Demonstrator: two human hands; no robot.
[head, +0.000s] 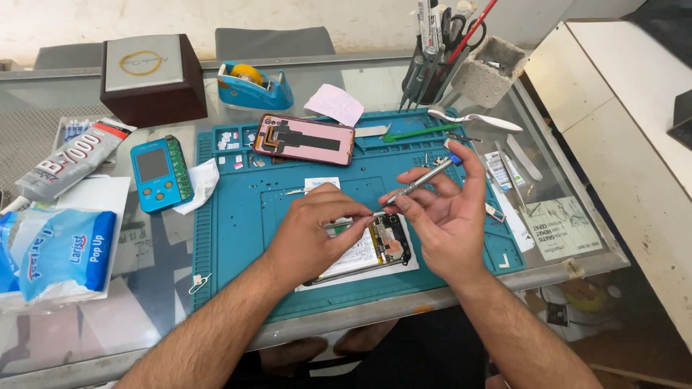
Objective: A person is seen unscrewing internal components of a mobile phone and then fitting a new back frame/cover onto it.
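Note:
An opened phone body lies on a white sheet on the teal repair mat, its battery and circuit board exposed. My left hand rests over its left part, fingertips pinched near the upper edge of the board. My right hand holds a slim silver screwdriver, its tip pointing down-left toward my left fingertips. A detached phone screen with a dark flex cable lies face down at the mat's far side.
On the glass table: a blue handheld tester, adhesive tube, tissue pack, blue tape dispenser, brown box, pen holder with tools, grey block, green pry tool, white spoon-like tool.

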